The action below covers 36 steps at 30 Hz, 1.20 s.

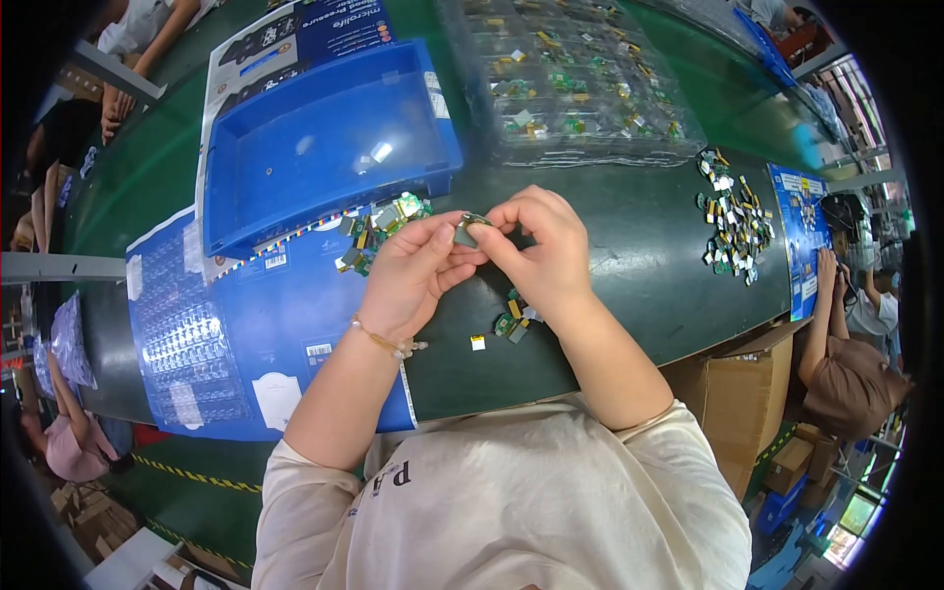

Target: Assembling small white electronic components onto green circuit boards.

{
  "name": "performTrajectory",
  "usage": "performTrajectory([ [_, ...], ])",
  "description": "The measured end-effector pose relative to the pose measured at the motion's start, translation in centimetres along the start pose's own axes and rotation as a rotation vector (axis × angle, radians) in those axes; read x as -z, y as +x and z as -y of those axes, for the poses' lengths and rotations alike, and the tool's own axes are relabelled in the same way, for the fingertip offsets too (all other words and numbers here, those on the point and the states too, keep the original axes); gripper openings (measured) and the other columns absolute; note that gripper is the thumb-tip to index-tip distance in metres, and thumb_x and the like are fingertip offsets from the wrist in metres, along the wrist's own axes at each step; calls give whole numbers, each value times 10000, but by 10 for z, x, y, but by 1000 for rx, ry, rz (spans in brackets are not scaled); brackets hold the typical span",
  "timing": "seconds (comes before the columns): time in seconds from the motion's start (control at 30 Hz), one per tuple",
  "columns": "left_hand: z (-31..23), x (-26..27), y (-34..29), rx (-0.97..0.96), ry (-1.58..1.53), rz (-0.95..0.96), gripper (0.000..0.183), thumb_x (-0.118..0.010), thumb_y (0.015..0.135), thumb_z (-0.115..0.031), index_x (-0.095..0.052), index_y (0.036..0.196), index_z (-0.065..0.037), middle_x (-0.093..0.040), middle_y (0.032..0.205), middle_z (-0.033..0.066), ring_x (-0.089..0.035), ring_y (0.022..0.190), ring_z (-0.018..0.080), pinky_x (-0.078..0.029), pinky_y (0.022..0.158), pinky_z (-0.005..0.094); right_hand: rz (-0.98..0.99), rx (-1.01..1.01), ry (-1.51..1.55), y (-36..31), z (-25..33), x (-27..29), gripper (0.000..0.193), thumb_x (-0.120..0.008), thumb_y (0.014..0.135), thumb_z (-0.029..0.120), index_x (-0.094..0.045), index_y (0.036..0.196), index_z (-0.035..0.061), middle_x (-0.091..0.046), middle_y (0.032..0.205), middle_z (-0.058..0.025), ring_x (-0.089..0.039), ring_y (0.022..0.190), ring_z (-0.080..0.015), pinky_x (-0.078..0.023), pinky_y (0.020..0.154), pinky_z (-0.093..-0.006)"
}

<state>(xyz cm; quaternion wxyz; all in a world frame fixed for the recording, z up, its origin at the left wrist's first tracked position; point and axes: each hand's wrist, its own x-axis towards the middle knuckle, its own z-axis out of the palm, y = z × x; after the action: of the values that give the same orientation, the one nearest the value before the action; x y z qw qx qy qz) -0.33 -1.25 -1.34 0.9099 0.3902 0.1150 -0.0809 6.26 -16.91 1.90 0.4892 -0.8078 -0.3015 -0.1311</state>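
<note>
In front of my chest, my left hand and my right hand meet with fingertips pinched on one small electronic module. Its flat grey face shows between the thumbs, while the fingers cover most of the rest. A heap of similar green circuit boards with grey and white squares lies just left of my left hand. Below my right hand sits a smaller group of modules, partly hidden by the wrist. A little white-and-yellow piece lies apart from them, near the table's front edge.
A blue plastic bin stands at the far left on printed blue sheets. Stacked clear trays holding boards are at the back. More modules are heaped at right. Cardboard box stands below the table edge; other people work nearby.
</note>
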Motion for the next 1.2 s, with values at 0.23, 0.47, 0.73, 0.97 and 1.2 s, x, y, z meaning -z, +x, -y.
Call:
performTrajectory([
  [0.23, 1, -1, 1, 16, 1, -27, 214, -488, 968, -191, -572, 1119, -64, -656, 974, 74, -652, 890, 177, -547, 762, 275, -15, 25, -22, 1, -1, 1, 185, -776, 661, 92, -594, 686, 70, -550, 659, -23, -540, 646, -190, -411, 610, -311],
  [0.47, 1, -8, -3, -136, 159, -37, 147, -560, 922, -96, -580, 1047, -20, -659, 932, 79, -654, 883, 170, -533, 772, 252, 12, 22, -7, -1, -5, -1, 195, -771, 671, 76, -580, 709, 67, -545, 677, -27, -527, 636, -175, -412, 600, -284],
  [0.73, 3, -5, -5, -359, 330, 10, 102, -604, 867, 12, -588, 968, 9, -653, 954, 97, -645, 850, 159, -529, 776, 269, 348, -508, 755, 0, -8, 2, 259, -689, 812, 65, -538, 1018, 27, -550, 778, 27, -494, 698, -43, -397, 607, -202],
  [0.97, -5, -9, -3, -135, 325, -83, 151, -554, 927, -104, -594, 1030, -2, -657, 952, 96, -654, 854, 159, -524, 740, 250, 167, -171, 156, 3, -3, -1, 298, -702, 763, 48, -562, 1026, 56, -583, 840, -11, -544, 745, -125, -428, 666, -256],
  [1.2, -2, -9, -4, -126, 75, -70, 254, -557, 937, -173, -583, 1117, 5, -652, 1004, 97, -656, 909, 187, -535, 772, 269, -28, 187, -127, 1, -2, 1, 185, -770, 652, 106, -634, 777, 101, -592, 848, -50, -576, 806, -238, -443, 707, -339],
])
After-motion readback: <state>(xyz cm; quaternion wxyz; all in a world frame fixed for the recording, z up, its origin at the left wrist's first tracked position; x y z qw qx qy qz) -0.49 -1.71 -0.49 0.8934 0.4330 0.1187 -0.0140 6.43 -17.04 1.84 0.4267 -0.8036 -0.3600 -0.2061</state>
